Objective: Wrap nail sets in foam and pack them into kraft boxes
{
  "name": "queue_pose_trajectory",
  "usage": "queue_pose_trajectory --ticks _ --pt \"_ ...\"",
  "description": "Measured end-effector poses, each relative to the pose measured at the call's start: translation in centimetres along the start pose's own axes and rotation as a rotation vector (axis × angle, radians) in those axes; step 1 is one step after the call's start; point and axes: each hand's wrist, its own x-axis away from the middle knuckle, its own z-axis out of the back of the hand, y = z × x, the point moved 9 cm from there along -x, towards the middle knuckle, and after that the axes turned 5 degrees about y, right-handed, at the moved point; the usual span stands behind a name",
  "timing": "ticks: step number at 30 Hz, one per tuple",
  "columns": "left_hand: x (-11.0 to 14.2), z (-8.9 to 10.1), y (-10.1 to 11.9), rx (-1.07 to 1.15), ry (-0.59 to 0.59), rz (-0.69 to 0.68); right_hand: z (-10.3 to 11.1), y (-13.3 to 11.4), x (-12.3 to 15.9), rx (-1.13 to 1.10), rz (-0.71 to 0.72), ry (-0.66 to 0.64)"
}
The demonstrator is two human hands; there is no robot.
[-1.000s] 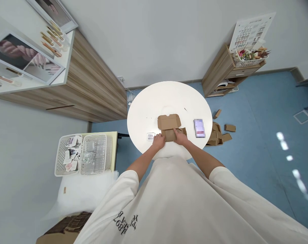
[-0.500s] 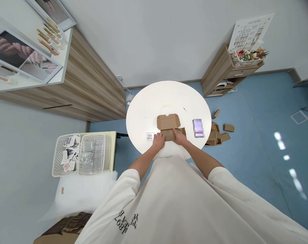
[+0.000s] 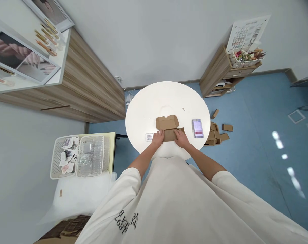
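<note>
A small kraft cardboard box (image 3: 169,128) stands on the round white table (image 3: 166,96), its lid (image 3: 167,122) folded open away from me. My left hand (image 3: 157,138) grips the box's near left corner. My right hand (image 3: 181,139) rests on the near right part, fingers over the box's top edge. The inside of the box is hidden by my hands and the lid. Left of my left hand lies a small clear packet (image 3: 149,137). To the right of the box sits a pixelated purple-and-white rectangular item (image 3: 197,128).
Flat cardboard pieces (image 3: 213,135) lie in a heap on the blue floor right of the table. A white basket tray (image 3: 77,156) with printed cards and clear packaging stands on a yellow surface at left. A wood-grain cabinet (image 3: 90,84) stands behind the table.
The whole view has shifted slightly left. Both hands remain on the box, and the box and lid look about the same.
</note>
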Motion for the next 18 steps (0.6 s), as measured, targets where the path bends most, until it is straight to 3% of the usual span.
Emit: queue_pose_trajectory --ticks 3,7,13,18 --pt "-0.3 -0.3 -0.2 -0.013 -0.004 -0.011 1.6 2.4 2.0 0.055 -0.11 0.16" --pt "-0.6 -0.6 -0.3 -0.014 -0.018 -0.011 1.2 5.2 3.0 0.066 -0.229 0.118" --pt "-0.6 -0.6 -0.2 0.04 -0.02 0.018 -0.2 5.2 0.6 -0.054 -0.264 0.018" --pt "-0.6 -0.3 -0.1 0.027 -0.015 0.02 0.6 3.4 -0.4 -0.037 -0.204 0.038"
